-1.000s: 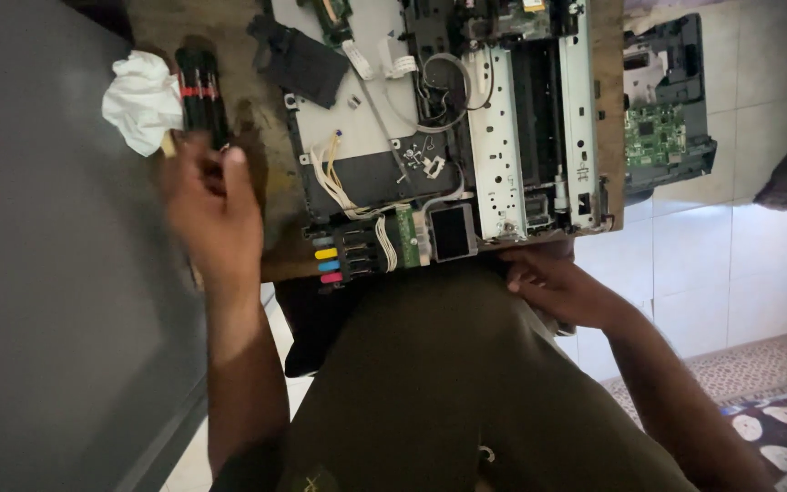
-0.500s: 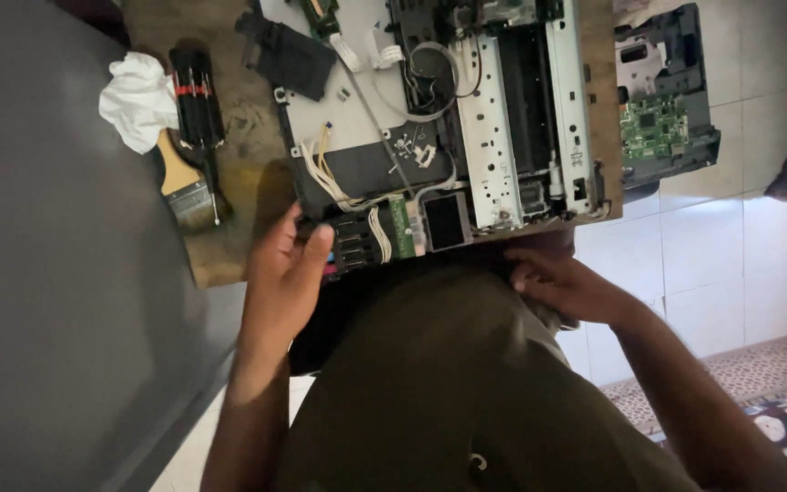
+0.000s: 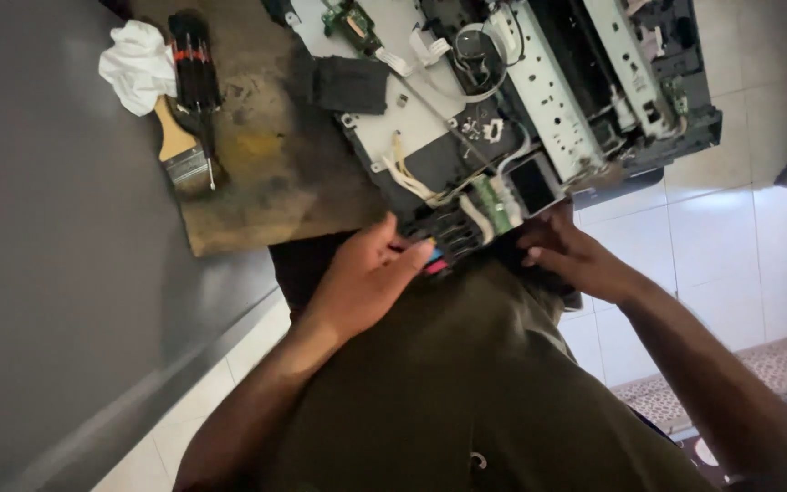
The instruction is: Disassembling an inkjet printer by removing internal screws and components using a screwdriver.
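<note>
At nine o'clock a plain grey wall runs down the view, with white floor tiles below it. At eleven o'clock, on the worn wooden tabletop (image 3: 257,182), a crumpled white cloth (image 3: 138,64) lies touching a black screwdriver with a red band (image 3: 195,64), and a paintbrush with a wooden handle (image 3: 182,150) lies just below them; the tabletop's near edge runs bare beside these. The left hand (image 3: 362,278) reaches from six o'clock to the near corner of the opened printer (image 3: 503,118), fingers loosely curled and touching the ink cartridge block (image 3: 439,246) that sits in the printer's front corner; whether they grip it I cannot tell. The printer overhangs the tabletop edge at twelve to two o'clock, its inner frame and loose white ribbon cables exposed. The right hand (image 3: 576,260) presses against the printer's underside at its near edge, fingers spread narrow, holding nothing separate. White floor tiles lie at three o'clock.
</note>
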